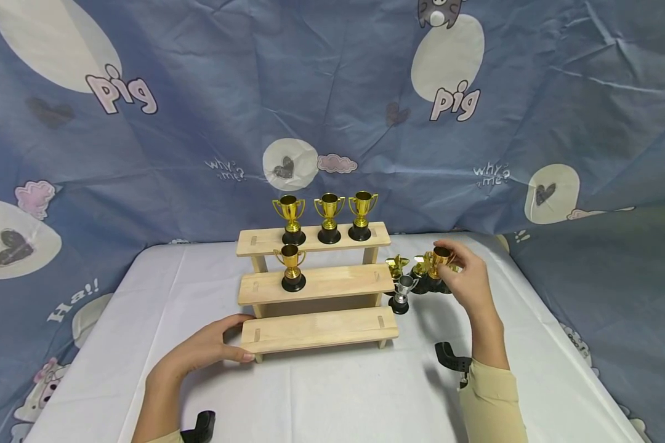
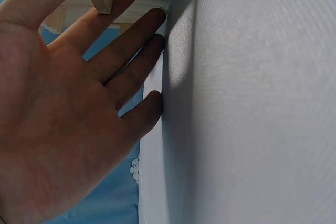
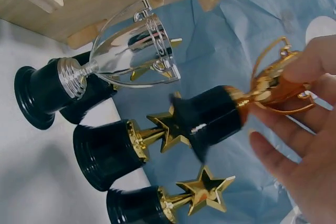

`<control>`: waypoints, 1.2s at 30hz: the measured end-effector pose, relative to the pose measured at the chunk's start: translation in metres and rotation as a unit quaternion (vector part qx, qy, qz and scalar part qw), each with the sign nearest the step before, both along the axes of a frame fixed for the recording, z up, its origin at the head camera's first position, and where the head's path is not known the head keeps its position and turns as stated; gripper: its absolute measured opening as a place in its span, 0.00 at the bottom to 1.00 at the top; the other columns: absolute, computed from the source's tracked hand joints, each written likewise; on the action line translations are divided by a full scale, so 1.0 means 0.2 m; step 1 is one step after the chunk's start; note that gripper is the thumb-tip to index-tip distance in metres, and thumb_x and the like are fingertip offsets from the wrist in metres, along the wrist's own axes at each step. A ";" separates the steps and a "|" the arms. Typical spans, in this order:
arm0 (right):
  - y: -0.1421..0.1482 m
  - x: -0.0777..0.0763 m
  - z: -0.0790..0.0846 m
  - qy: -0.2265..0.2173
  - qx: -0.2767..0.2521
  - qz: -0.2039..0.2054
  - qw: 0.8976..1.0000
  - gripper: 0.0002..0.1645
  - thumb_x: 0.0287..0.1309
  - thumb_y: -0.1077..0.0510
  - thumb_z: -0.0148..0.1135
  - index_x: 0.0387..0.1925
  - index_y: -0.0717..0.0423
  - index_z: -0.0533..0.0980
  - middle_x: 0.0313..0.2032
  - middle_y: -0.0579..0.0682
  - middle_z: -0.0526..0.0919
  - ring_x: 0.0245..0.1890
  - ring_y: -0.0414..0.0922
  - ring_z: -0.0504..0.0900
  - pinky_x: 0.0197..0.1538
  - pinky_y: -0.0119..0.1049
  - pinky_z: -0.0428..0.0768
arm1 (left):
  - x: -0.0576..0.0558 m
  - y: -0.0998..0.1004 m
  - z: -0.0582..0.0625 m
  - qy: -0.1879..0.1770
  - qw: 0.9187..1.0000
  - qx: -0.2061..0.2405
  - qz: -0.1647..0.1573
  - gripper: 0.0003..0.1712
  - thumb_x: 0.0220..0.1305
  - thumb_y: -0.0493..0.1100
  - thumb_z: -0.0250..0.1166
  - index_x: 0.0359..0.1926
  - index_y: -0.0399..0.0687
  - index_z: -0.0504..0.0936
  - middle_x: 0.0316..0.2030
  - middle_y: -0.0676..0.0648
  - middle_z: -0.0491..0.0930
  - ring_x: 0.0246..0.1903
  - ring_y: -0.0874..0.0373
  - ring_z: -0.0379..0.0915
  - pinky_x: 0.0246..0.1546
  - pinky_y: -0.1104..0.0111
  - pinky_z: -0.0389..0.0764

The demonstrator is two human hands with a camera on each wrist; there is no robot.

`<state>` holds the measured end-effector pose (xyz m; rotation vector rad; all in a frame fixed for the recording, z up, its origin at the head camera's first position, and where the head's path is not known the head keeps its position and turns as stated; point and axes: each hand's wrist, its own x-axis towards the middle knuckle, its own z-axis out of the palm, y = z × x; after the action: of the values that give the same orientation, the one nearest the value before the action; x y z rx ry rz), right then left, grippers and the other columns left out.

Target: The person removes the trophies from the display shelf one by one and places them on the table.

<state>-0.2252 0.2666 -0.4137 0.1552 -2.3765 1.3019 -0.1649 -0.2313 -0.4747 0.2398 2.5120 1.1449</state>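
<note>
A three-step wooden stand (image 1: 317,326) has three gold trophy cups (image 1: 329,212) on its top step. One more gold trophy cup (image 1: 292,264) stands at the left of the middle step. My left hand (image 1: 199,351) holds the left end of the bottom step, thumb at the front corner and index finger at the back. At the right, the fingers of my right hand (image 1: 468,280) pinch an orange-gold trophy cup (image 3: 268,90) by its bowl, black base tilted toward the stand. Below it in the right wrist view are gold star trophies (image 3: 202,190) and a silver trophy cup (image 3: 134,51).
White cloth (image 1: 332,394) covers the table. Behind it hangs a blue printed curtain (image 1: 199,154). The silver cup and star trophies crowd close to the stand's right end. A black wrist mount (image 1: 451,357) sticks out beside the right forearm.
</note>
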 end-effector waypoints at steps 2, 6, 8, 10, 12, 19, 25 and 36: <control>0.01 0.00 0.00 -0.017 0.015 0.010 1.000 0.27 0.53 0.68 0.58 0.55 0.49 0.80 0.47 0.54 0.85 0.40 0.36 0.79 0.46 0.27 0.77 | 0.00 0.00 0.00 0.000 1.000 0.000 0.000 0.46 0.46 0.55 0.78 0.66 0.50 0.73 0.70 0.38 0.67 0.73 0.35 0.55 0.66 0.36 0.61; 0.02 -0.01 -0.01 -0.045 0.037 0.031 0.998 0.26 0.50 0.68 0.58 0.53 0.52 0.80 0.46 0.54 0.84 0.37 0.41 0.80 0.39 0.27 0.77 | 0.00 0.00 -0.01 0.000 1.000 0.000 -0.002 0.45 0.46 0.55 0.78 0.66 0.50 0.73 0.70 0.38 0.67 0.73 0.35 0.55 0.67 0.36 0.61; 0.02 -0.02 -0.01 -0.059 0.047 0.040 0.996 0.26 0.49 0.69 0.57 0.52 0.54 0.79 0.46 0.55 0.84 0.36 0.44 0.81 0.37 0.30 0.78 | -0.01 0.00 -0.01 0.002 1.000 0.000 -0.003 0.45 0.47 0.55 0.78 0.66 0.50 0.73 0.70 0.38 0.67 0.73 0.34 0.55 0.67 0.36 0.60; 0.02 -0.02 -0.01 -0.079 0.056 0.048 0.994 0.26 0.49 0.70 0.58 0.52 0.55 0.79 0.47 0.56 0.83 0.36 0.48 0.80 0.37 0.34 0.78 | -0.01 -0.01 0.00 0.002 1.000 -0.001 -0.005 0.45 0.47 0.55 0.78 0.67 0.50 0.73 0.70 0.38 0.67 0.73 0.35 0.55 0.67 0.36 0.60; 0.02 -0.02 -0.01 -0.100 0.073 0.053 0.991 0.26 0.48 0.70 0.58 0.53 0.56 0.78 0.48 0.57 0.83 0.38 0.51 0.81 0.38 0.37 0.78 | 0.00 -0.01 0.00 0.003 1.000 -0.001 -0.007 0.46 0.47 0.55 0.78 0.67 0.50 0.72 0.70 0.38 0.67 0.73 0.35 0.55 0.67 0.36 0.60; 0.01 -0.02 -0.03 -0.146 0.164 0.066 0.973 0.25 0.47 0.70 0.57 0.49 0.56 0.79 0.47 0.56 0.85 0.45 0.52 0.80 0.46 0.44 0.76 | 0.00 0.00 0.01 0.008 1.000 0.000 -0.010 0.46 0.47 0.55 0.78 0.67 0.50 0.72 0.70 0.38 0.67 0.73 0.34 0.55 0.67 0.35 0.60; 0.01 -0.03 -0.04 -0.159 0.171 0.081 0.969 0.25 0.46 0.73 0.55 0.49 0.58 0.79 0.46 0.57 0.84 0.47 0.54 0.81 0.45 0.45 0.76 | 0.00 -0.01 0.00 0.004 1.000 0.002 -0.008 0.46 0.47 0.55 0.78 0.67 0.50 0.72 0.70 0.38 0.68 0.72 0.35 0.55 0.67 0.36 0.61; 0.00 -0.03 -0.07 -0.167 0.175 0.098 0.965 0.27 0.44 0.75 0.54 0.48 0.58 0.79 0.43 0.57 0.84 0.42 0.51 0.79 0.41 0.40 0.74 | 0.00 -0.01 0.01 0.008 1.000 -0.002 -0.008 0.46 0.47 0.55 0.78 0.67 0.51 0.72 0.69 0.39 0.68 0.72 0.36 0.56 0.67 0.37 0.61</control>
<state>-0.2318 0.2669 -0.4284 0.3037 -2.9364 1.0411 -0.1644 -0.2324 -0.4725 0.2669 2.5213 1.1359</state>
